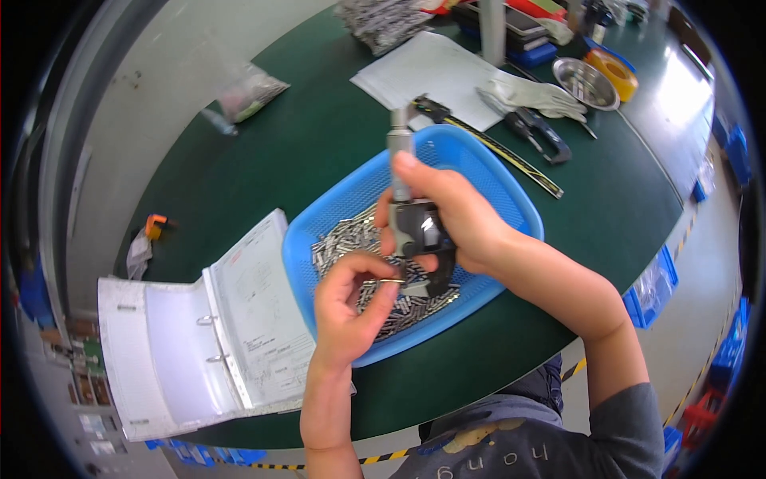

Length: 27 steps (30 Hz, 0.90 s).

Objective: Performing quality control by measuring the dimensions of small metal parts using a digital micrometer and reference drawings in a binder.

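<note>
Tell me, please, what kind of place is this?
Probably a factory inspection bench: the right hand holds a micrometer over a blue tray of small metal pins, with an open ring binder on the green table.

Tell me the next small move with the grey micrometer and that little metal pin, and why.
Probably turn the grey micrometer's thimble down. The left hand pinches a small metal pin at its frame while the right hand grips the body, thumb up along the barrel, above the blue plastic basket.
</note>
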Motion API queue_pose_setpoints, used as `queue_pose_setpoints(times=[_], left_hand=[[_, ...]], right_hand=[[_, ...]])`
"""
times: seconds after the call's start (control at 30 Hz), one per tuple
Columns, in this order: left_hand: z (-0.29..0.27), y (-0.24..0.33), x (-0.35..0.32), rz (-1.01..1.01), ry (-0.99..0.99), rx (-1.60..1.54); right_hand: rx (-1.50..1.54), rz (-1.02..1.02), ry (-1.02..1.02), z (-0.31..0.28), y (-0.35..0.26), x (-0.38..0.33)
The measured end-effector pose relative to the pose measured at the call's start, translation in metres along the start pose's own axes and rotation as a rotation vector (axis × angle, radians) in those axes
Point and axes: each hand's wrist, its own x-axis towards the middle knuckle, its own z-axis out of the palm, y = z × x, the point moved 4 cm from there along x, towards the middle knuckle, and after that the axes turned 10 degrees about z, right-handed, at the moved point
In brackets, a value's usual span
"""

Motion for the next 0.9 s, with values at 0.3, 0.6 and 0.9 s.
queue_pose_setpoints(times=[0.3,0.6,0.9], left_hand=[[-0.015,-0.019,-0.006,-0.202,-0.145,1.014],[0.001,-0.027,-0.014,-0.217,-0.444,1.252],[0.000,-0.008,-0.003,-0.167,-0.182,0.876]], right_hand=[[-0.004,-0.283,0.242,-0.003,-0.005,-0.004],[0.073,-0.262,0.285,0.000,-0.008,-0.006],[0.041,-0.173,0.173,0.002,-0.003,-0.004]])
